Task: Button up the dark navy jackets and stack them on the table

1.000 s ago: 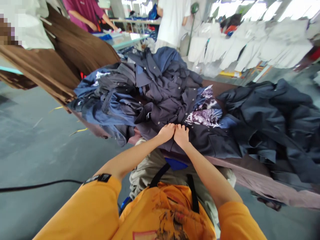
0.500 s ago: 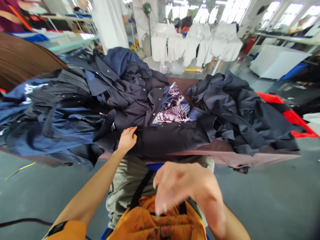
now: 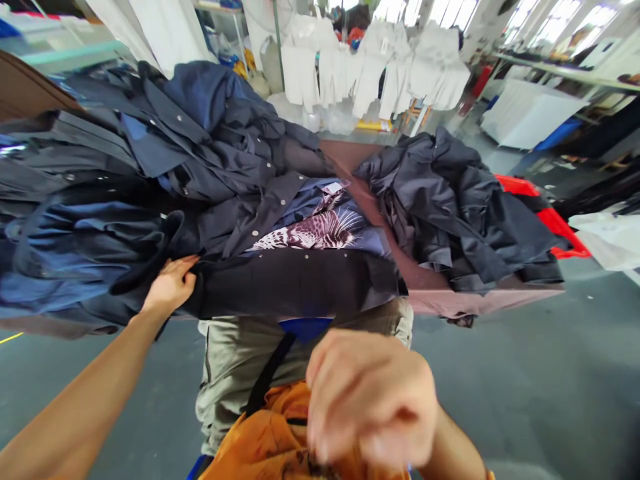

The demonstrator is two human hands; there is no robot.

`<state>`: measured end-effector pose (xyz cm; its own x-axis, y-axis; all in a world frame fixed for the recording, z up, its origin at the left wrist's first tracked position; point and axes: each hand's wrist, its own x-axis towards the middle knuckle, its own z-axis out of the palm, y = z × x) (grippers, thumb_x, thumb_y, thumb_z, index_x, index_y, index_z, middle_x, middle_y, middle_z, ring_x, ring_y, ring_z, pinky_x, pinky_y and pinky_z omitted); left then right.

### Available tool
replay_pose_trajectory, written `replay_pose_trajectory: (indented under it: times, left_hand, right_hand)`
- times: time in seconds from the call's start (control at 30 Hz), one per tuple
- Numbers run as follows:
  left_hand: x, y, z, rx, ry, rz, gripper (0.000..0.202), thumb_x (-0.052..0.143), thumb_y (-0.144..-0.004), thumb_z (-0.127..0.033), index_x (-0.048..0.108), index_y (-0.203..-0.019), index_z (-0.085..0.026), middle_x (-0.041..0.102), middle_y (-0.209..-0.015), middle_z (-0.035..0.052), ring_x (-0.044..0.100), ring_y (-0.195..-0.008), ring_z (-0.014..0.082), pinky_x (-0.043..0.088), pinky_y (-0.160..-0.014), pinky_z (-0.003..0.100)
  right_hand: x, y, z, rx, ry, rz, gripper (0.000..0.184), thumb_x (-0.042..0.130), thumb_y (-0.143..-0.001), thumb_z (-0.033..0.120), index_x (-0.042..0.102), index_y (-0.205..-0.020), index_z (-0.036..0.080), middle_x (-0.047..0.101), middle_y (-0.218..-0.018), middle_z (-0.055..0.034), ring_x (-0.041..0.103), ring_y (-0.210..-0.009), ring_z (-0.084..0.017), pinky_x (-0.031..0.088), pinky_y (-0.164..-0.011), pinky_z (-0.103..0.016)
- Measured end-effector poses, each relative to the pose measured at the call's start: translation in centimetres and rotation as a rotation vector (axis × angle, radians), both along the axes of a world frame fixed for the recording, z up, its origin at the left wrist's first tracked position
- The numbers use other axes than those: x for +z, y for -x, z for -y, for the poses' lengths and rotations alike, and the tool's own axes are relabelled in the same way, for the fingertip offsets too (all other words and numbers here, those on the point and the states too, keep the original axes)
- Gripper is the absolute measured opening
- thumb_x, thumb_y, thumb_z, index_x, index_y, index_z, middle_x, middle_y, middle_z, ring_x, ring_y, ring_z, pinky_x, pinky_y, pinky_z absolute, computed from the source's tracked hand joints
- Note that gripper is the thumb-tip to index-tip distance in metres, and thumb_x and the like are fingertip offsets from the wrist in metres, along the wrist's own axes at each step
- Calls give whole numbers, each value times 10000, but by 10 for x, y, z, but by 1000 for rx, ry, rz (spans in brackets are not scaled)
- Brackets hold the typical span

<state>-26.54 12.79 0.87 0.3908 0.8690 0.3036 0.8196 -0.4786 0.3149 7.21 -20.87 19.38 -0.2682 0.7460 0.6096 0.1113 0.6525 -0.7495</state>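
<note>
My left hand [image 3: 171, 287] sits at the left end of a black jacket [image 3: 295, 290], its fingers on the jacket's edge and apparently gripping it. The jacket lies along the near table edge, in front of a heap of navy and blue shirts [image 3: 200, 147]. Beyond it lies a garment with a brown-and-white animal print [image 3: 310, 233]. My right hand [image 3: 373, 400] is raised close to the camera above my orange shirt. It is blurred, with the fingers curled and nothing visible in them.
A heap of dark jackets [image 3: 450, 213] lies on the right of the brown table [image 3: 380, 180]. Beyond it is a red crate [image 3: 545, 215]. White garments [image 3: 375, 73] hang at the back. The grey floor [image 3: 500, 380] lies below the table edge.
My left hand has moved left along the black jacket, and its fingers have drawn closer together. My right hand has curled tighter. The view has shifted, and the clothes appear farther right.
</note>
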Motion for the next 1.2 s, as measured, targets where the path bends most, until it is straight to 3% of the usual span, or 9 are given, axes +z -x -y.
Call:
replay_pose_trajectory:
  times: [0.1, 0.2, 0.37, 0.57, 0.7, 0.77, 0.97, 1.1, 1.2]
  left_hand:
    - [20, -20, 5, 109, 27, 58, 404, 443, -787, -249, 657, -1129, -233, 706, -1193, 46, 621, -1190, 276, 431, -1138, 443]
    - [44, -60, 14, 126, -58, 119, 427, 423, -801, -170, 673, -1143, -120, 696, -1166, 105, 632, -1127, 287, 489, -1065, 482]
    - [74, -164, 37, -193, -106, 153, 433, 436, -868, -106, 662, -1229, -180, 671, -1241, 51, 591, -1208, 187, 455, -1110, 322]
    - [53, -264, 82, -488, 33, -44, 366, 489, -891, -114, 655, -1215, -148, 673, -1199, 117, 612, -1138, 242, 468, -1062, 411]
    - [29, -264, 108, -775, 50, -112, 400, 490, -908, -120, 628, -1280, -175, 659, -1241, 94, 597, -1158, 223, 460, -1045, 369]
    - [29, -255, 107, -753, 65, -99, 416, 486, -930, -141, 596, -1328, -191, 658, -1237, 89, 612, -1128, 211, 473, -1018, 350]
    - [43, -235, 72, -354, -58, -159, 408, 480, -1007, -420, 614, -1281, -151, 635, -1299, 165, 572, -1245, 313, 370, -1130, 515]
    - [35, -222, 84, -636, -56, -233, 408, 566, -947, -287, 589, -1329, -146, 581, -1416, 161, 529, -1325, 304, 347, -1168, 499]
    - [28, -214, 98, -857, -3, -174, 420, 562, -910, -197, 598, -1329, -198, 591, -1430, 74, 516, -1344, 240, 361, -1179, 395]
  right_hand:
    - [-13, -44, -27, -222, 186, 35, 271, 495, -1026, 317, 728, -972, 190, 750, -920, -61, 694, -877, -156, 551, -819, -298]
    - [-54, -109, -58, -470, 415, 279, 286, 499, -1004, 353, 728, -963, 188, 748, -990, -73, 698, -940, -192, 539, -889, -334]
    - [-125, -191, -115, -1066, 739, 707, 355, 535, -941, 299, 660, -1221, 121, 678, -1241, -188, 649, -1149, -258, 473, -1023, -384]
    - [-139, -171, -116, -968, 886, 907, 300, 586, -919, 427, 720, -984, 166, 743, -953, -124, 691, -890, -265, 495, -803, -355]
    - [-111, -163, -85, -592, 808, 698, 392, 505, -925, 513, 640, -733, 200, 646, -699, -13, 593, -663, -171, 428, -623, -280]
    - [-92, -179, -76, -537, 719, 590, 393, 491, -923, 547, 627, -775, 209, 623, -695, 8, 559, -636, -157, 409, -597, -271]
    - [-64, -243, -113, -990, 474, 990, 188, 540, -920, 332, 690, -919, 218, 696, -947, -73, 623, -900, -228, 445, -787, -321]
    - [-82, -229, -149, -1194, 458, 1311, 192, 537, -936, 244, 715, -960, 175, 667, -1109, -144, 563, -1078, -300, 430, -875, -394]
    - [-106, -193, -158, -1176, 315, 1245, 208, 506, -947, 205, 709, -972, 165, 661, -1117, -149, 566, -1051, -293, 427, -893, -396]
